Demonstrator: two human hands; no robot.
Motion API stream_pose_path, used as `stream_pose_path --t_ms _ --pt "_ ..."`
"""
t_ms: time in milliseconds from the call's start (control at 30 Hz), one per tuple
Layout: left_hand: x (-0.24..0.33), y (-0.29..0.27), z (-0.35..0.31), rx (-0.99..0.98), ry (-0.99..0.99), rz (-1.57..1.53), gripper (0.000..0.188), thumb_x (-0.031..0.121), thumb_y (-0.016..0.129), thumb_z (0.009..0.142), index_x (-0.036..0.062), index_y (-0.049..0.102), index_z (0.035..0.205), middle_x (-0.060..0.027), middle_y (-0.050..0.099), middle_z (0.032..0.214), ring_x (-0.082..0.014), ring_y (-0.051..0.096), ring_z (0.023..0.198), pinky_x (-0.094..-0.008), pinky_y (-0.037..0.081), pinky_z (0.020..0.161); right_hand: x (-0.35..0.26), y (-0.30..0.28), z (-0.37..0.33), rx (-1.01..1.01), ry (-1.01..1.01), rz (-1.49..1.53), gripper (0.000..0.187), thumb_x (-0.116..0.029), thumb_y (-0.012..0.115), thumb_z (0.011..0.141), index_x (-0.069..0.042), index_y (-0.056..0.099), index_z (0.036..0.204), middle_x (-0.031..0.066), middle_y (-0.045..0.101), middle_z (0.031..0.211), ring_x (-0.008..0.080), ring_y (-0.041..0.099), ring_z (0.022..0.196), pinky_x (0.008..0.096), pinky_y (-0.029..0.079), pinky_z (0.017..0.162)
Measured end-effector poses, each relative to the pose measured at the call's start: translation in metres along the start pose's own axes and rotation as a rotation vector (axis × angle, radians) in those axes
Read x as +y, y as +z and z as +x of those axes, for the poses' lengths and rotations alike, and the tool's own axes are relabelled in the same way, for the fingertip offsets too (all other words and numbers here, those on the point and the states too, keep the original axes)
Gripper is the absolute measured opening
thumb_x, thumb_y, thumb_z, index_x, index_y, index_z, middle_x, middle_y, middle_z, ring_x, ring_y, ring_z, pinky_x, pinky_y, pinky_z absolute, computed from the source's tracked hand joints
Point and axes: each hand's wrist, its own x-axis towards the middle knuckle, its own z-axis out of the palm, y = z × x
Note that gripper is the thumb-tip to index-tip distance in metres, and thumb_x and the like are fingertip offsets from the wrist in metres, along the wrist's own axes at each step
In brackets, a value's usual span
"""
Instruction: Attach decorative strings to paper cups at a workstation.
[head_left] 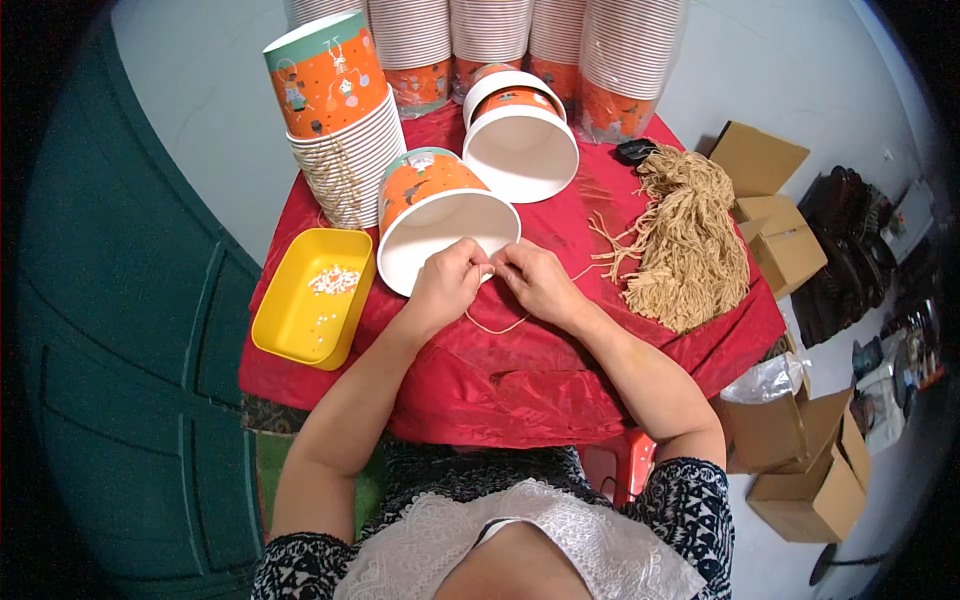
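A paper bucket (430, 195), orange with a green band and a white inside, lies on its side with its mouth toward me. At its near rim my left hand (450, 285) and my right hand (540, 285) are close together, fingertips pinched. Between them runs a thin tan cord (497, 330), whose loop hangs below my hands onto the red cloth. Part of the cord is hidden by my fingers. To the right lies a thick bundle of tan cords (690, 240). A yellow tray (345, 345) with small white pieces (335, 280) sits left of my left forearm.
A nested stack of paper buckets (340, 130) stands behind the tray, with cords hanging down its side. More buckets (520, 150) lie behind the working one. Tall wrapped stacks (630, 60) line the back of the red-covered table (480, 400). Cardboard boxes (780, 245) stand to the right.
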Motion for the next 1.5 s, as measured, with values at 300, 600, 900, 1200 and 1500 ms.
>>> stream_pose_path --t_ms 300,600,900,1200,1500 --pt "-0.007 -0.005 0.002 0.110 -0.088 0.085 0.003 0.003 0.059 0.086 0.0004 0.058 0.086 -0.0191 0.065 0.080 -0.0373 0.064 0.079 -0.0444 0.050 0.070 -0.007 -0.007 0.000 -0.122 -0.135 -0.099 0.010 0.006 0.056 0.078 0.007 0.058 0.088 0.0242 0.056 0.097 0.0425 0.059 0.089 0.0448 0.050 0.077" --pt "-0.006 -0.017 0.003 -0.010 -0.095 0.089 0.010 0.004 0.058 0.086 -0.0025 0.058 0.079 -0.0167 0.064 0.082 -0.0287 0.063 0.072 -0.0381 0.050 0.067 0.003 -0.002 -0.001 -0.160 -0.169 -0.158 0.015 0.006 0.056 0.076 0.008 0.058 0.091 0.0264 0.057 0.105 0.0441 0.059 0.095 0.0465 0.051 0.083" --pt "0.001 -0.015 0.006 -0.222 -0.239 -0.404 0.009 0.004 0.061 0.089 -0.0025 0.063 0.083 -0.0002 0.060 0.075 -0.0059 0.050 0.065 -0.0224 0.043 0.059 0.004 -0.003 0.000 -0.156 -0.177 -0.127 0.018 0.006 0.056 0.075 0.008 0.058 0.093 0.0255 0.057 0.105 0.0435 0.057 0.100 0.0459 0.050 0.086" --pt "-0.006 -0.002 0.007 -0.136 -0.123 -0.150 0.013 0.010 0.061 0.089 -0.0026 0.065 0.089 -0.0150 0.066 0.079 -0.0245 0.065 0.075 -0.0350 0.051 0.069 0.005 -0.007 0.002 -0.136 -0.094 -0.042 0.011 0.005 0.057 0.077 0.007 0.060 0.087 0.0261 0.058 0.100 0.0428 0.058 0.095 0.0445 0.049 0.082" --pt "0.001 0.002 0.001 -0.146 0.061 0.127 0.008 0.003 0.057 0.088 -0.0012 0.063 0.090 -0.0198 0.064 0.096 -0.0383 0.064 0.088 -0.0447 0.052 0.077 0.006 -0.003 0.003 -0.156 0.020 0.007 0.009 0.002 0.058 0.080 0.007 0.063 0.086 0.0254 0.059 0.099 0.0405 0.060 0.095 0.0440 0.049 0.084"
